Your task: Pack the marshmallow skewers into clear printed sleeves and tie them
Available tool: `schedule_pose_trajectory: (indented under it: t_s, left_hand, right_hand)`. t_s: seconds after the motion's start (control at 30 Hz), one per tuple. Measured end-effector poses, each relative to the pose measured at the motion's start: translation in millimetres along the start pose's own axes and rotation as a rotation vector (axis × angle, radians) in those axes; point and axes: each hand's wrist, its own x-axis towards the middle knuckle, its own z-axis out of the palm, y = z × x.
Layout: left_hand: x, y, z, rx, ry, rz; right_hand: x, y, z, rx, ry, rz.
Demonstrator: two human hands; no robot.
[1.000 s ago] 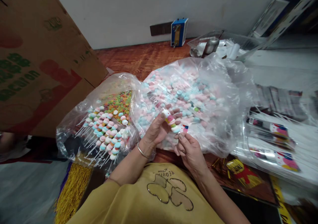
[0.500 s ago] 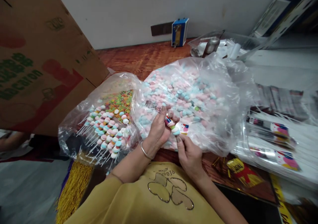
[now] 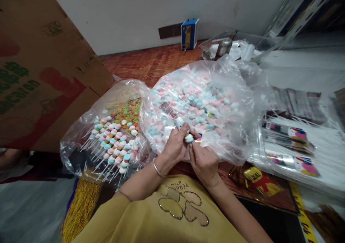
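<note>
My left hand (image 3: 175,142) is closed around a marshmallow skewer (image 3: 189,138), whose white, green and blue lower pieces show below the fingers. A printed clear wrapper seems to cover its upper part, mostly hidden by the hand. Just under the lowest marshmallow, my right hand (image 3: 203,160) pinches the skewer's stick, which the fingers largely hide. Behind both hands lies a large clear bag of pink, blue and white marshmallows (image 3: 194,95). To the left, several finished-looking marshmallow skewers (image 3: 115,142) rest on another clear bag, beside colourful ring-shaped pieces (image 3: 129,111).
Printed wrappers (image 3: 291,164) and white sticks (image 3: 329,149) lie at the right. A cardboard box (image 3: 48,74) stands at the left. At the back are a blue device (image 3: 189,34) and a clear tray (image 3: 258,43) with a metal scoop. Another person's arm (image 3: 10,158) shows at far left.
The view has shifted slightly. My left fingers now cover more of the skewer's upper part, and my right hand has come closer beneath it, still pinching the stick.
</note>
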Motion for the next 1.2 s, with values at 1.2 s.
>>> schedule_pose_trajectory:
  t_s: [1.2]
  left_hand:
    - [12.4,7.8,-17.9,-0.133,-0.091,0.000]
  right_hand:
    - [-1.7,-2.1,0.2,0.707,-0.201,0.502]
